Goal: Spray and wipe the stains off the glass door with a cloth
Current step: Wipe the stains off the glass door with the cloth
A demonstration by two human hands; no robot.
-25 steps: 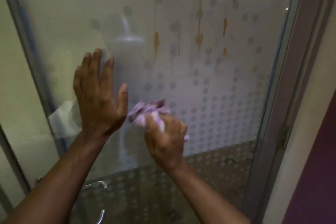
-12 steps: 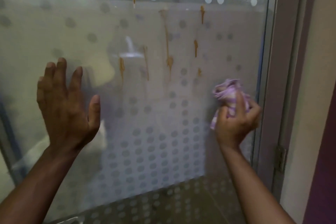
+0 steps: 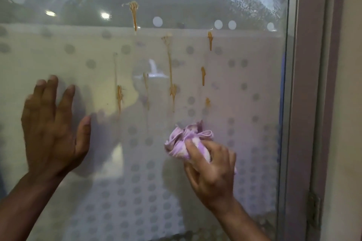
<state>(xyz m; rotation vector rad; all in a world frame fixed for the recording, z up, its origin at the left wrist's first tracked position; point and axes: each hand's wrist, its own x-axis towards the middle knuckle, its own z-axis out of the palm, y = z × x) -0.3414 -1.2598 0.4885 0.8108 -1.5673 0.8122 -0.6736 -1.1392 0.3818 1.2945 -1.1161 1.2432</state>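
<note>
The glass door (image 3: 244,103) fills the head view, frosted with a pattern of grey dots. Several orange-brown drip stains (image 3: 170,76) run down its upper middle. My right hand (image 3: 212,174) grips a bunched purple cloth (image 3: 186,139) and holds it against the glass just below the stains. My left hand (image 3: 52,133) lies flat on the glass at the left, fingers straight and spread. A band of wet spray mist arcs across the clear top of the pane. No spray bottle shows in the view.
The grey door frame (image 3: 305,103) runs down the right side, with a hinge (image 3: 313,211) low on it and a pale wall beyond. Ceiling lights reflect in the upper glass.
My right hand has swept the cloth from the middle to the right edge and back to below the stains. The view has tilted upward. My left hand stays flat on the glass.
</note>
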